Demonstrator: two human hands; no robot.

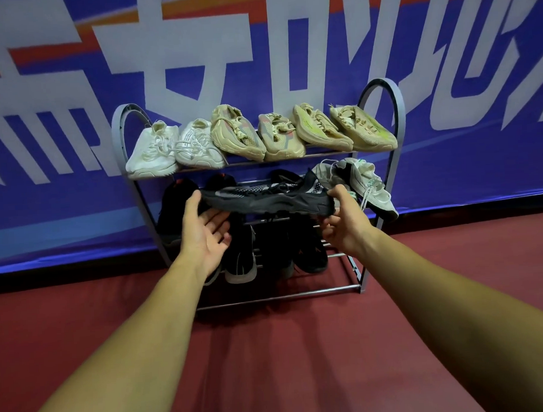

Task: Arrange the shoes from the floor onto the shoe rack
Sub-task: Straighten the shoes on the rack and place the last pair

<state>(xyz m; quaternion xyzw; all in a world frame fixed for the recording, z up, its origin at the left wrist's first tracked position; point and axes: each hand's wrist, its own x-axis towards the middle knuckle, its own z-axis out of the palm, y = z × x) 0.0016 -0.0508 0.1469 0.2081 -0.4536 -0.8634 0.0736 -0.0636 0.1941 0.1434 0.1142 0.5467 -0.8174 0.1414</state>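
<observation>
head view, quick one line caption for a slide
A dark grey sneaker held level before the shoe rack, right hand gripping its heel, left hand open at its toe.

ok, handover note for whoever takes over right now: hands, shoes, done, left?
Left hand: open, thumb on the toe of the dark sneaker.
Right hand: grips its heel end.
The sneaker is held sideways in front of the middle shelf of the shoe rack.
Done: six pale shoes on top; black shoes and a white pair on the middle shelf; more black shoes below.
Left: set this sneaker on the rack. No other shoes show on the floor.
</observation>
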